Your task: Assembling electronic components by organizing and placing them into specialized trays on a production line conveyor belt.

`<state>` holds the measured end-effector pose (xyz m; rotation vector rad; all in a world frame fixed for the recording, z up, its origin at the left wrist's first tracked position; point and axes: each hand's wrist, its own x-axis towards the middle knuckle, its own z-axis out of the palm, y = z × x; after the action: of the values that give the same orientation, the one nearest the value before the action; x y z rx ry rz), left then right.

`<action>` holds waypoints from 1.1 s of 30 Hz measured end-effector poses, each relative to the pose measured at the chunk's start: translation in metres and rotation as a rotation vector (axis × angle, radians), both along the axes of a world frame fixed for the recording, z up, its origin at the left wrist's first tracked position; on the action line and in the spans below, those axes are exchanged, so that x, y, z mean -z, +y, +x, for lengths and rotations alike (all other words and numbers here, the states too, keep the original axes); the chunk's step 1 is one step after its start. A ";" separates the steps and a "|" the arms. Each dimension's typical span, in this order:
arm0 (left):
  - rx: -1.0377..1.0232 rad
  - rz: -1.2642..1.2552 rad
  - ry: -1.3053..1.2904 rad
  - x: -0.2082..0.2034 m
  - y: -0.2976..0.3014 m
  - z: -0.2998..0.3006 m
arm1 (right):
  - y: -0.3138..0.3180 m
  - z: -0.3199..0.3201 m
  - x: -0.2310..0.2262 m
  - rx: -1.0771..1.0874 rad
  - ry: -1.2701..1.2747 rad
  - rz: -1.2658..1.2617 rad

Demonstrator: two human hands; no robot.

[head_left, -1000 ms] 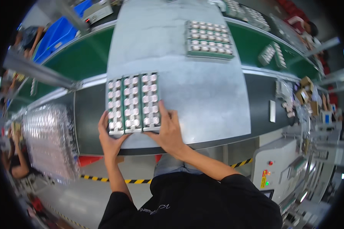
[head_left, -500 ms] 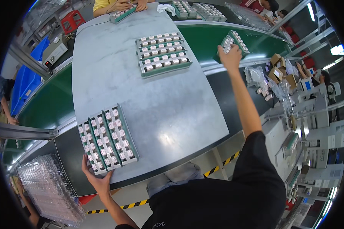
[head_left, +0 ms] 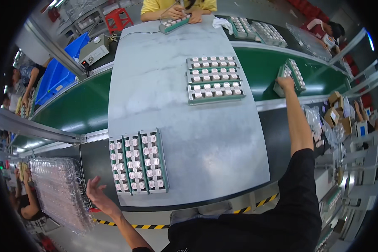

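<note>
On the green conveyor at the far right, my right hand (head_left: 285, 83) grips the near end of a green rack (head_left: 278, 90) filled with white-capped pieces; its fingers are partly hidden behind the hand's back. A second similar rack (head_left: 297, 74) lies right beside it. My left hand (head_left: 100, 196) is in the air off the near left corner of the table, fingers spread and holding nothing. Closest to it is a block of three green racks (head_left: 163, 161) side by side, each carrying a row of white-capped pieces. Farther up the table sits another block of racks (head_left: 216, 101).
Across the grey table (head_left: 189, 145), a person in yellow (head_left: 151, 8) works on a rack (head_left: 174, 26). A stack of clear plastic-wrapped trays (head_left: 59, 191) stands at left. A metal frame post (head_left: 54, 44), grey control box (head_left: 94, 51) and blue bin (head_left: 63, 77) line the left side.
My left hand has let go of the near rack block and moved away to its left, fingers opening. My right hand stays on the conveyor rack. The whole view has shifted.
</note>
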<state>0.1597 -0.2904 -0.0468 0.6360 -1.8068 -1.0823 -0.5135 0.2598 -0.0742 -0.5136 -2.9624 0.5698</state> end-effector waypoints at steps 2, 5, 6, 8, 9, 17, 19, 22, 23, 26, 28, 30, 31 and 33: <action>0.038 0.021 0.166 -0.031 0.014 -0.024 | 0.043 -0.010 -0.010 0.004 -0.004 -0.377; 0.160 0.077 0.317 -0.071 0.050 -0.041 | 0.025 0.047 -0.049 -0.083 -0.102 -0.889; 0.237 0.096 0.328 -0.079 0.069 -0.060 | 0.027 0.077 -0.072 -0.120 -0.116 -0.808; 0.530 0.028 0.296 -0.081 0.102 -0.090 | 0.006 0.144 -0.108 -0.335 -0.082 -0.668; 0.650 0.197 0.267 -0.076 0.124 -0.105 | -0.010 0.184 -0.120 -0.397 -0.056 -0.681; 0.760 0.044 -0.346 -0.015 0.223 -0.188 | -0.076 0.372 -0.117 -0.818 -0.023 -0.385; 0.744 0.015 -0.358 -0.016 0.233 -0.189 | -0.084 0.386 -0.092 -0.883 0.087 -0.269; 0.694 0.015 -0.361 -0.014 0.240 -0.192 | -0.109 0.404 -0.083 -0.853 0.064 -0.175; 0.677 0.046 -0.351 -0.013 0.243 -0.193 | -0.115 0.409 -0.077 -0.844 0.087 -0.128; 0.618 -0.127 -0.384 -0.009 0.244 -0.194 | -0.119 0.398 -0.096 -0.915 -0.009 -0.088; 0.594 -0.150 -0.407 -0.008 0.243 -0.195 | -0.109 0.350 -0.103 -0.931 -0.067 -0.083; 0.572 -0.166 -0.430 -0.009 0.244 -0.197 | -0.086 0.262 -0.087 -0.721 0.219 -0.019; 0.579 -0.130 -0.434 -0.008 0.246 -0.199 | -0.070 0.213 -0.084 -0.624 0.409 0.071; 0.581 -0.089 -0.430 -0.008 0.249 -0.206 | -0.016 0.099 -0.060 -0.450 0.474 0.309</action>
<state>-0.0459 -0.0416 -0.0392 0.3014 -2.4953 -1.2948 -0.4149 0.2435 -0.0139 0.2870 -2.6191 0.2059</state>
